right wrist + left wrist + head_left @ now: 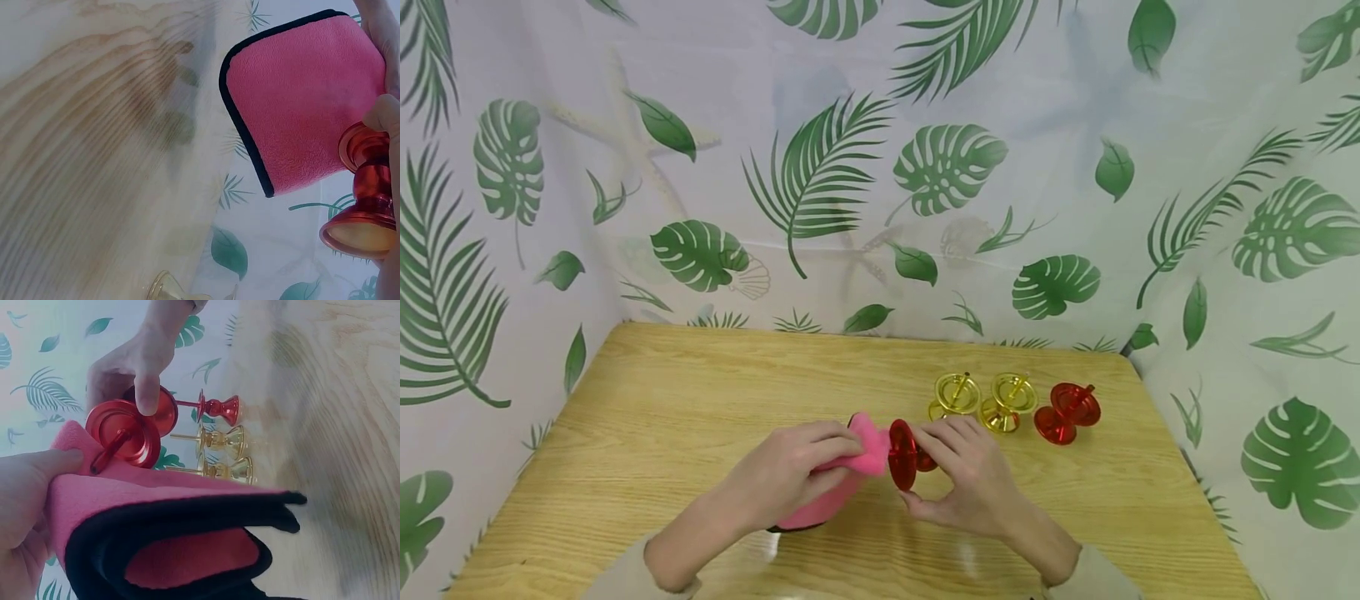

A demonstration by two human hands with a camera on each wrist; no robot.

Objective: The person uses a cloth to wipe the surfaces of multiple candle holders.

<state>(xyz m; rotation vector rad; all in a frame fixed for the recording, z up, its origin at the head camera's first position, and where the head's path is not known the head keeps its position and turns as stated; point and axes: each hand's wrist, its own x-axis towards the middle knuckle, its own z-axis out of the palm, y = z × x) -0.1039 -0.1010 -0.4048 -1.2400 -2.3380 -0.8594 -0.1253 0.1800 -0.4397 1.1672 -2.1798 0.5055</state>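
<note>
A folded pink cloth (pixel 871 446) with black edging is pinched between the thumb and fingers of my left hand (pixel 775 471). My right hand (pixel 972 477) grips a shiny red candle holder (pixel 902 458), tipped on its side above the table. Its dish faces the cloth, and in the left wrist view the spike in the dish (pixel 128 437) overlaps the cloth's upper fold. The holder's flared base (pixel 359 237) shows in the right wrist view, where the cloth hangs down beside it.
Two gold candle holders, the left one (pixel 957 392) and the right one (pixel 1011 396), stand upright behind my right hand. Another red candle holder (pixel 1067 412) is to their right. A leaf-patterned curtain (pixel 850 192) encloses the wooden table (pixel 715 375).
</note>
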